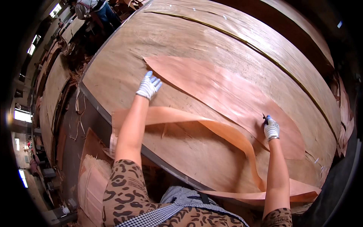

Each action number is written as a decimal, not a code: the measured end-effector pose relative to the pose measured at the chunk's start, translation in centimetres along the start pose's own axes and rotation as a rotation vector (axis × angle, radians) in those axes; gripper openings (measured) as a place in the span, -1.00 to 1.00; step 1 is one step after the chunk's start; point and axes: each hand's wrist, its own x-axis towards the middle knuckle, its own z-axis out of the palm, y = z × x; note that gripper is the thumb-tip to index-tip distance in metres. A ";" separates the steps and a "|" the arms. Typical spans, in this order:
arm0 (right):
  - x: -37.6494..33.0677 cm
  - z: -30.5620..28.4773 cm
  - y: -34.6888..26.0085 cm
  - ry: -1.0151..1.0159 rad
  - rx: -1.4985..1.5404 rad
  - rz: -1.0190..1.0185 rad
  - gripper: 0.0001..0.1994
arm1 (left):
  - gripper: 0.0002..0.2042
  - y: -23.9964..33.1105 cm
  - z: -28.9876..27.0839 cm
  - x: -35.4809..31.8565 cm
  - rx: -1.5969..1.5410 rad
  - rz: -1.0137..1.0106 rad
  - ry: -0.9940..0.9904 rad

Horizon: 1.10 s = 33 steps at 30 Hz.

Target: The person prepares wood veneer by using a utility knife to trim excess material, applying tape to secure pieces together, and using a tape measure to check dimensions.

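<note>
Head: two hands [149, 86] [272, 128]; one tool [265, 118]

At eleven o'clock there is a person in blue trousers [106, 15]. At nine o'clock there is a bright rectangular window [23, 115] and, nearer the centre, stacked flat tan wooden sheets [55, 96].

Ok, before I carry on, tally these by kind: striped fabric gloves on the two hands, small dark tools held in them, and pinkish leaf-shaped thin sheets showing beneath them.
Blue-tipped, white-and-grey striped gloves: 2 (left hand, right hand)
Small dark hand tool: 1
Pinkish, leaf-shaped thin sheet: 1
Total: 4
</note>
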 end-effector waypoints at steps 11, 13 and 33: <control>0.2 0.1 -0.2 0.067 0.044 -0.013 -0.84 | -0.73 -0.8 4.3 6.3 0.902 0.451 0.114; 0.3 -0.2 0.8 0.072 0.024 0.025 -0.83 | -0.71 -3.4 5.9 3.7 1.065 0.998 0.119; 0.3 -2.9 4.3 0.190 0.519 0.158 -0.78 | -0.66 -18.2 13.0 -16.5 1.476 1.293 -0.865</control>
